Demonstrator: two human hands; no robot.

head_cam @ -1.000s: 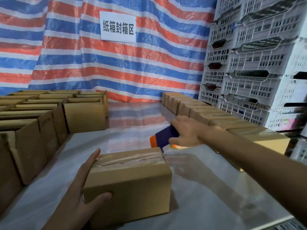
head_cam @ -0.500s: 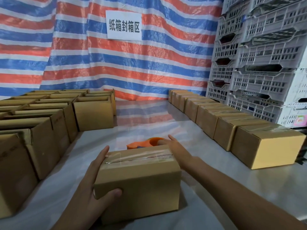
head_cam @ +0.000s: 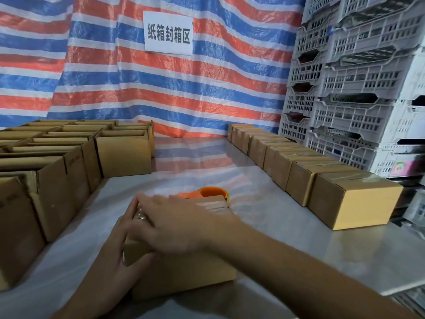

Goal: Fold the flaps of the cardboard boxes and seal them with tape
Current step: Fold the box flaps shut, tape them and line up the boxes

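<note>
Left hand (head_cam: 119, 249) fingers clasp the box (head_cam: 184, 272) at its 9 o'clock edge, right hand (head_cam: 174, 226) fingers flat on top; bare surface (head_cam: 264, 215) toward 1 o'clock.

The right hand (head_cam: 170, 224) is blurred and covers most of the top of the near box (head_cam: 184, 272), so its taped seam shows only at the far right end. Behind that box the orange tape dispenser (head_cam: 209, 192) is largely hidden. The open boxes (head_cam: 53, 180) at left are cut off by the picture's edge.
</note>
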